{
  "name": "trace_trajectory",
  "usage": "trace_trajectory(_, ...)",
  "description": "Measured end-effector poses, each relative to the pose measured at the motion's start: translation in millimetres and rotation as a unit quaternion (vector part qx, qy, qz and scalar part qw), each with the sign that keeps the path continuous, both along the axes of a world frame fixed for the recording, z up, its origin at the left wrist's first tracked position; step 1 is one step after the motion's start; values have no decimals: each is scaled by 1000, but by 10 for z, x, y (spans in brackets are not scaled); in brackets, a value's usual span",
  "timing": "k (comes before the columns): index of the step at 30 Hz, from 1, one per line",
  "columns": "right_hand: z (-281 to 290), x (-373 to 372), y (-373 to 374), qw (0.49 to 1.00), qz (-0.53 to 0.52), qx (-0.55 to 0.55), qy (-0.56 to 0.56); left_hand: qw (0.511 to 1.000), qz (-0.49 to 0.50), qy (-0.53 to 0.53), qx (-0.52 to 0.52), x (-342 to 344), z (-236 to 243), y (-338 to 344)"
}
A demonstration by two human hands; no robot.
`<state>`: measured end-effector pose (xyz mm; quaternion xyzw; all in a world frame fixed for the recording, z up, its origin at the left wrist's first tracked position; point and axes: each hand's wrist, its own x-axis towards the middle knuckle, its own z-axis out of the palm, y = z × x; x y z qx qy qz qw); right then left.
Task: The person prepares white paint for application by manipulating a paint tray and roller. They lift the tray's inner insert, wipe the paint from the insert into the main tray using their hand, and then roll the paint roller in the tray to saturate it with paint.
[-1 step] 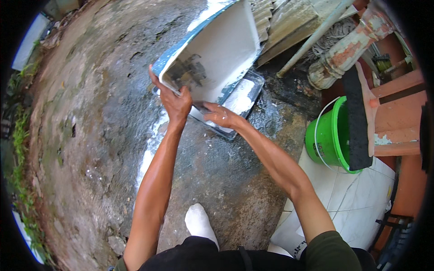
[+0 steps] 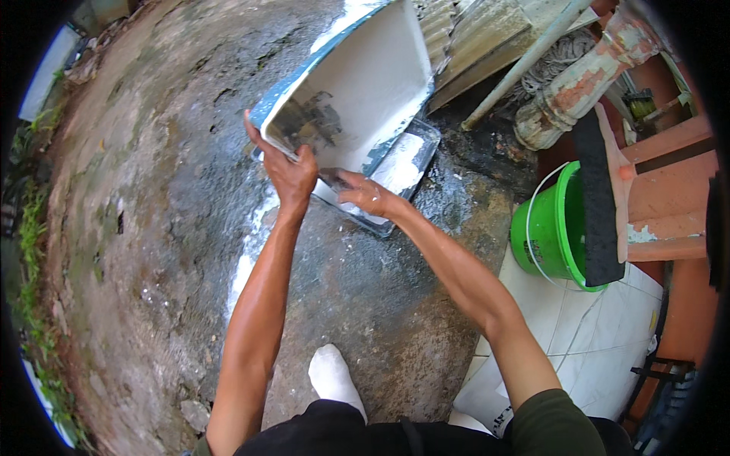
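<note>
A large tub-like piece [image 2: 372, 91], white inside with a blue rim, stands tilted at the top middle, with a dark smudged patch inside its near left corner. My left hand [image 2: 293, 178] is closed around that corner, thumb on the inner side, fingers behind the edge. Just right of it, my right hand [image 2: 369, 195] is closed at the tub's lower edge. A thin dark edge shows at its fingertips; its kind is too hidden to make out. Below lies a shallow dark tray [image 2: 431, 140] with a smooth white substance [image 2: 403, 161] in it, partly covered by the tub.
A green bucket [image 2: 547, 228] with a white handle stands right, on white tiles [image 2: 601, 319]. Behind are a weathered baluster [image 2: 566, 99], a pole [image 2: 517, 72] and corrugated sheets [image 2: 433, 34]. White splashes [image 2: 242, 277] mark the rough wet ground [image 2: 160, 228]. My socked foot [image 2: 334, 372] is below.
The whole view has shifted very slightly. Both hands keep the same hold on the tub's edge and the thing at the right fingertips.
</note>
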<state>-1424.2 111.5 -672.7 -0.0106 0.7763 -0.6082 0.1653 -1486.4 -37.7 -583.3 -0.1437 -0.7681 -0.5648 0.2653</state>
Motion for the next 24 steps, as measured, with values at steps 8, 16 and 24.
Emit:
trace_trajectory(8,391,328,36,880,177,382,218,976,73,-194,66,-178,-289,-299)
trace_trajectory(16,658,-244,1211,737,233,531,348,887,-51,-397,229,-321,-663,-506)
trace_trajectory(24,757,-377,1652,753,-120,509,400,846,-48,-306,435,-590,-965,-59)
